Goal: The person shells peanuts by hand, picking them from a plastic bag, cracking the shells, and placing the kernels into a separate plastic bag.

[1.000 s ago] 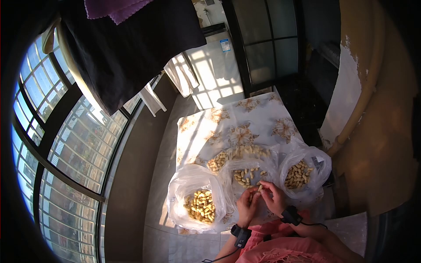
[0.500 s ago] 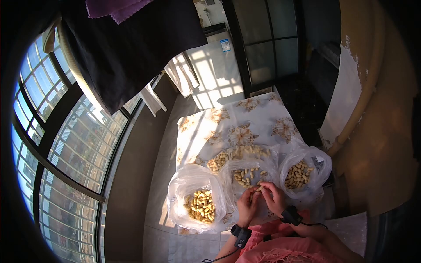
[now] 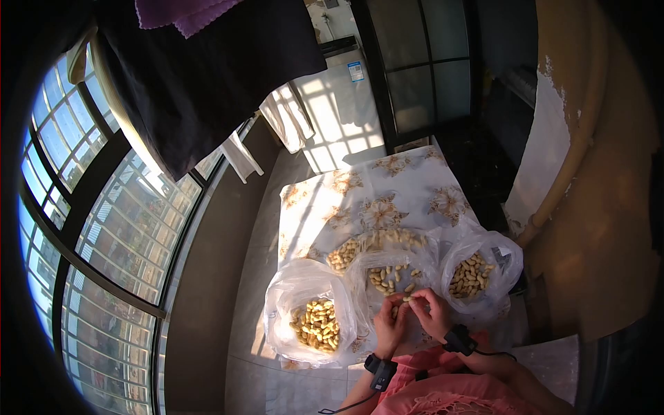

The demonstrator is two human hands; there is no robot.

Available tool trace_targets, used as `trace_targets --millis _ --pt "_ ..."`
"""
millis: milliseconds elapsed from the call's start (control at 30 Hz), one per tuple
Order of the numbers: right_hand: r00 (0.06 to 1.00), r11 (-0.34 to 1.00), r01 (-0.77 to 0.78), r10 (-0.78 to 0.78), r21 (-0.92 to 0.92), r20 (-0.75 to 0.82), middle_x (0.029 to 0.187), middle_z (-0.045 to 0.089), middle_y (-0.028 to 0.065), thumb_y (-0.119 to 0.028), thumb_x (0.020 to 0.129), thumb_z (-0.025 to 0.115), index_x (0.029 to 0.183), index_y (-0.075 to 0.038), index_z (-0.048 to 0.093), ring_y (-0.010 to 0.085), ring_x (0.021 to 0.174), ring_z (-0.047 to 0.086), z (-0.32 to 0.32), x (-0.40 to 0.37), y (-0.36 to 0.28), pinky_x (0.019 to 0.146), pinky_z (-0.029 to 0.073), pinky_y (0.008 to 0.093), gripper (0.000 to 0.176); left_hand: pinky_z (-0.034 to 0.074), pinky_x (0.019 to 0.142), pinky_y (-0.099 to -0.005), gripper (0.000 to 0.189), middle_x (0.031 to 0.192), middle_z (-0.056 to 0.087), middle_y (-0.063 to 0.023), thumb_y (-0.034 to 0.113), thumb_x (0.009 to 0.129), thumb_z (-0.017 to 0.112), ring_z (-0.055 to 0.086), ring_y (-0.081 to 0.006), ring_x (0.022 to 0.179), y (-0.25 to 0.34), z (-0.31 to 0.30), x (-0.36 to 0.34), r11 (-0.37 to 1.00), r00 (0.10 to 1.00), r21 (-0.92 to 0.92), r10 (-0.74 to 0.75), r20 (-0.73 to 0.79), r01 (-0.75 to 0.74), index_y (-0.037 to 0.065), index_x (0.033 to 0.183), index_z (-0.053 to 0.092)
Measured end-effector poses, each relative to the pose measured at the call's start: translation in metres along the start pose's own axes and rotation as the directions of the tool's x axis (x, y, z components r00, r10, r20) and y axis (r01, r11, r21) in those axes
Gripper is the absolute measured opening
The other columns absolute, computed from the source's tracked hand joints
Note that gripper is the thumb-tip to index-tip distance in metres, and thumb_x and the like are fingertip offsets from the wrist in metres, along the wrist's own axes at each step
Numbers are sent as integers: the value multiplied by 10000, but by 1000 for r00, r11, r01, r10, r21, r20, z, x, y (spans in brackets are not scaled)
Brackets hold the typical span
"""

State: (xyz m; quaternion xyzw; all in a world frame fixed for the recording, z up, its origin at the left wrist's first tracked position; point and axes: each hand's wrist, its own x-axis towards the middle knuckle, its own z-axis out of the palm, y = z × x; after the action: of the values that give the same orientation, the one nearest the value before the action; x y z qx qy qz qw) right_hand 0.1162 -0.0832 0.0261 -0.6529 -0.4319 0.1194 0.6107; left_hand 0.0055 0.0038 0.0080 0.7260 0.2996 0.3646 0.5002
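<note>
Both hands meet over the front edge of the middle clear plastic bag (image 3: 360,277), which lies open with loose unshelled peanuts (image 3: 382,279) in it. Pinched between the fingertips is one peanut (image 3: 407,299). My left hand (image 3: 389,325) is closed, its thumb and fingers at the left end of that peanut; another peanut (image 3: 395,312) seems tucked in its curled fingers. My right hand (image 3: 434,318) grips the same peanut from the right with thumb and forefinger. Further fingers of both hands are partly hidden.
A plastic bag (image 3: 280,304) of peanuts stands left, another bag (image 3: 508,259) of peanuts right. More peanuts (image 3: 342,257) lie in plastic behind. All rest on a table with a flowered cloth (image 3: 380,211). Dark clothing (image 3: 221,76) hangs overhead; a white appliance (image 3: 339,111) stands beyond.
The pinched peanut and the fingertips have shifted slightly down and left. A peanut just beyond the fingertips now shows more plainly. The bags have not moved.
</note>
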Motion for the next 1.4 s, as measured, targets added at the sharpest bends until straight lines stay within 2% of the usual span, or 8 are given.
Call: trace_targets --millis 200,533,600,733,800,833,900,1400 --pt "1000 1000 5 -5 3 0 838 675 88 -161 950 675 1044 -43 626 193 739 669 0 0 -1 639 511 308 158 523 680 -289 206 875 715 -108 172 972 659 649 -137 746 1 1 2 994 995 52 97 -27 -96 8 1095 641" --pt "1000 1000 25 -25 13 16 910 679 104 -119 952 654 1144 -39 644 188 770 666 -2 2 -7 662 517 299 207 519 666 -308 202 825 709 -124 176 982 626 649 -152 722 3 0 1 997 998 62 57 -41 -54 -10 1048 668" --pt "999 1000 23 -23 12 23 920 679 106 -112 953 650 1149 -38 644 187 775 667 -2 3 -5 665 518 299 209 538 708 -361 222 906 708 -173 227 974 642 710 -291 797 4 -1 1 998 1000 59 -1 -10 1 21 1050 673" --pt "999 998 51 -51 36 0 918 681 107 -103 955 645 1139 -33 642 190 782 671 0 2 -1 667 519 304 198 536 704 -362 218 897 705 -173 223 974 641 706 -291 789 3 -2 2 997 1000 77 13 1 -13 20 1048 676" --pt "999 999 44 -44 30 6 907 682 107 -105 955 646 1126 -31 641 191 783 674 0 1 0 669 520 304 187 518 689 -319 197 866 715 -148 156 978 621 665 -187 752 4 -2 3 995 999 89 38 2 -39 -22 1041 677" --pt "999 999 37 -37 23 12 897 682 106 -107 954 646 1112 -29 640 193 783 677 0 1 0 671 522 304 176 518 689 -319 197 866 715 -148 156 978 621 665 -187 752 3 -1 2 995 999 89 39 2 -39 -22 1041 677" --pt "999 999 29 -29 19 12 886 683 105 -114 955 648 1100 -29 636 194 780 679 0 1 -1 672 523 304 168 536 700 -356 212 905 709 -159 215 965 655 704 -278 785 1 0 2 997 999 59 44 -15 -43 26 1059 682" --pt "1000 999 -9 9 34 3 844 676 84 -153 952 677 1043 -35 601 183 763 682 1 0 0 670 525 302 167 543 730 -331 198 943 723 -134 162 941 681 718 -242 832 -4 1 1 1000 1000 -14 20 10 -20 47 1102 668"
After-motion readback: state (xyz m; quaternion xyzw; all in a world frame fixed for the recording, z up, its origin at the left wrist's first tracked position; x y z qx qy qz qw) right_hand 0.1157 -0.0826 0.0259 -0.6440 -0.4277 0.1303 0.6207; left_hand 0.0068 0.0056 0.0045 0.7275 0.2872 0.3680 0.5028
